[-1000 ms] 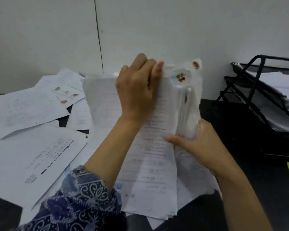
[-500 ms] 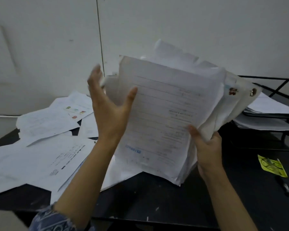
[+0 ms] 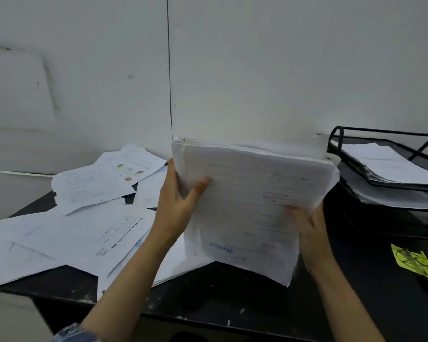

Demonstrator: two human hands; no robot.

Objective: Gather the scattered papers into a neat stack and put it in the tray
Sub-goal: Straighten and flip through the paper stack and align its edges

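A thick paper stack (image 3: 252,201) is held above the black table (image 3: 232,297), tilted, its long axis running from near-bottom up toward the wall. At right, a black 2-tier wire tray (image 3: 381,154) holds sheets on both levels. The left hand (image 3: 176,206) grips the stack's left edge, thumb on front; the right hand (image 3: 307,230) grips the lower right edge. Loose sheets (image 3: 84,218) lie left; a yellow note (image 3: 413,262), possibly scribbled, lies right.

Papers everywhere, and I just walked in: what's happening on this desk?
A person holds a stack of papers upright over the black desk, left hand and right hand each gripping a side. Loose sheets lie scattered on the left. The tray at right already holds some paper.
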